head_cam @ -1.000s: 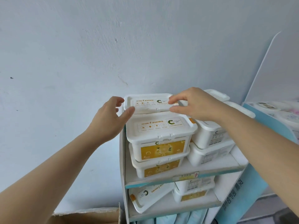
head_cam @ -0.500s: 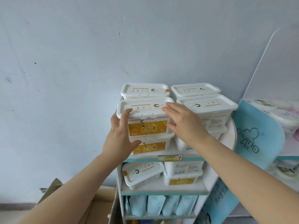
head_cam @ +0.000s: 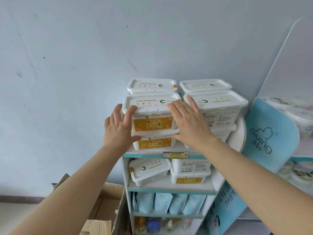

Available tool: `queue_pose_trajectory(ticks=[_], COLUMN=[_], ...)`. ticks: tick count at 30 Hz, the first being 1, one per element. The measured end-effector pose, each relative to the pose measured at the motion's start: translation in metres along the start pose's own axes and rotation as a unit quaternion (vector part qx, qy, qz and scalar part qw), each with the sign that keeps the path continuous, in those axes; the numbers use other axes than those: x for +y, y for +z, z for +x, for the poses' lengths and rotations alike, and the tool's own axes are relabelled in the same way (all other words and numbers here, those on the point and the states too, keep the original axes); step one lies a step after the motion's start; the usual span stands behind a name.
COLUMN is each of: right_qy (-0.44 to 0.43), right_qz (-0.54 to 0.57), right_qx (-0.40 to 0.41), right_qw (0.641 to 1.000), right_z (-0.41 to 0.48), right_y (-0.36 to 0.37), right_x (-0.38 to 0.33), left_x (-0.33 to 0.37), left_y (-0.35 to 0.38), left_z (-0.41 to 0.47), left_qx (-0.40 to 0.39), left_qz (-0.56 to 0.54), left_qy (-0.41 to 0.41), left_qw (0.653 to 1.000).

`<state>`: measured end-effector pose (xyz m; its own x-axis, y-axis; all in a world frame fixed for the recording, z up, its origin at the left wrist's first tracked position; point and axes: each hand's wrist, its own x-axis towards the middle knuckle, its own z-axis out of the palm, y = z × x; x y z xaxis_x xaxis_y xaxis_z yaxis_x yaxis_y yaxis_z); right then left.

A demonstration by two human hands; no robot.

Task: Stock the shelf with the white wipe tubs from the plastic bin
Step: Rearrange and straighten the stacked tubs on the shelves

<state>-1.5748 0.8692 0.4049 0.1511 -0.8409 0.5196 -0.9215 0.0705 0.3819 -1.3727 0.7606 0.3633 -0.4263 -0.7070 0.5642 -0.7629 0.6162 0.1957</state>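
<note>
cardboard box (head_cam: 101,211) sits low at the left beside the shelf (head_cam: 144,155). my left hand (head_cam: 118,128) lies flat and open against the left end of the front wipe tub (head_cam: 152,114), fingertips (head_cam: 131,110) on its lid edge, thumb under its base where it stacks on a lower tub (head_cam: 154,143). the tub sits on the top shelf, between my palms. my right hand (head_cam: 189,124) is open too, fingers spread over its right end, one finger reaching onto the neighbouring tub (head_cam: 218,106). neither hand is closed around anything.
</note>
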Motion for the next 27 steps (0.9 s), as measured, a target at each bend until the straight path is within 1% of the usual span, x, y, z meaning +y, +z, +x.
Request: queue_pose_trajectory(ticks=[3, 7, 12, 16, 19, 23, 27], right_qy=[0.004, 0.015, 0.038, 0.048, 0.052, 0.047, 0.089], right_qz=[-0.004, -0.001, 0.000, -0.005, -0.009, 0.025, 0.056], right_qx=[0.017, 0.027, 0.023, 0.011, -0.008, -0.034, -0.012], right_qw=[1.000, 1.000, 0.999, 0.999, 0.999, 0.998, 0.994], right_z=[0.003, 0.007, 0.011, 0.009, 0.007, 0.010, -0.001], right_y=[0.002, 0.008, 0.013, 0.012, 0.003, -0.016, -0.044], right_x=[-0.007, -0.014, -0.025, -0.027, -0.024, -0.018, 0.004], left_x=[-0.010, -0.019, -0.024, -0.024, -0.020, -0.012, 0.011], left_y=[0.000, 0.000, 0.000, -0.001, -0.006, -0.021, -0.044], left_z=[0.009, 0.014, 0.021, 0.018, 0.016, 0.018, 0.021], left_qx=[0.006, 0.012, -0.002, 0.009, 0.011, 0.014, 0.052], left_qz=[0.005, 0.015, 0.035, 0.036, 0.041, 0.042, 0.007], left_qy=[0.002, 0.030, 0.027, 0.043, 0.065, 0.066, 0.114], left_qw=[1.000, 0.999, 0.999, 0.998, 0.997, 0.997, 0.992])
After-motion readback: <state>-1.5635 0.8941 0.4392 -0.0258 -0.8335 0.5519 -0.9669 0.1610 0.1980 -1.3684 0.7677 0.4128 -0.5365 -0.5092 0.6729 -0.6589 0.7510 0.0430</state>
